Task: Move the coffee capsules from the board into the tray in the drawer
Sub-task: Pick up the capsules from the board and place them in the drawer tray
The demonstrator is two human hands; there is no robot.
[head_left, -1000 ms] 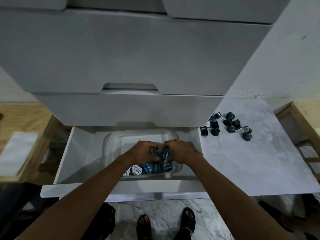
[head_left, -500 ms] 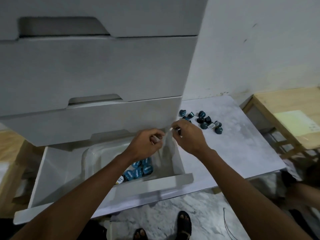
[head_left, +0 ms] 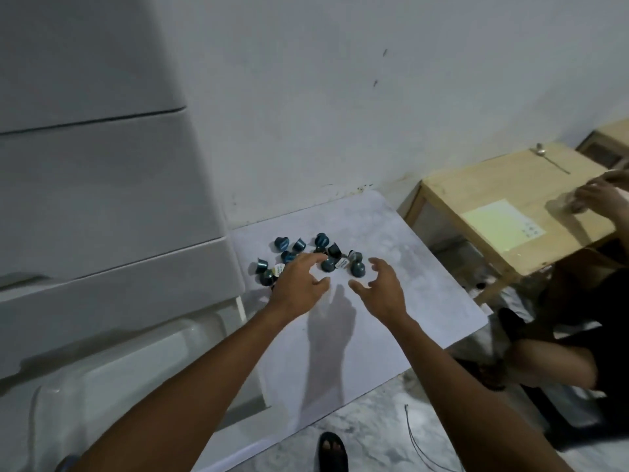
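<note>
Capsules point(head_left: 357, 268), a dozen-ish, sit bunched on the board point(head_left: 401, 301), so plenty left. Left hand point(head_left: 299, 284) and right hand point(head_left: 381, 287) both empty, fingers spread, at the pile.

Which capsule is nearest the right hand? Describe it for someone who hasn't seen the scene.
On the white board beside the drawers lies a cluster of teal capsules. The capsule is the cluster's rightmost, just beyond the right hand and its thumb. It shows only its dark dome, while its left neighbour shows a white label.
</note>
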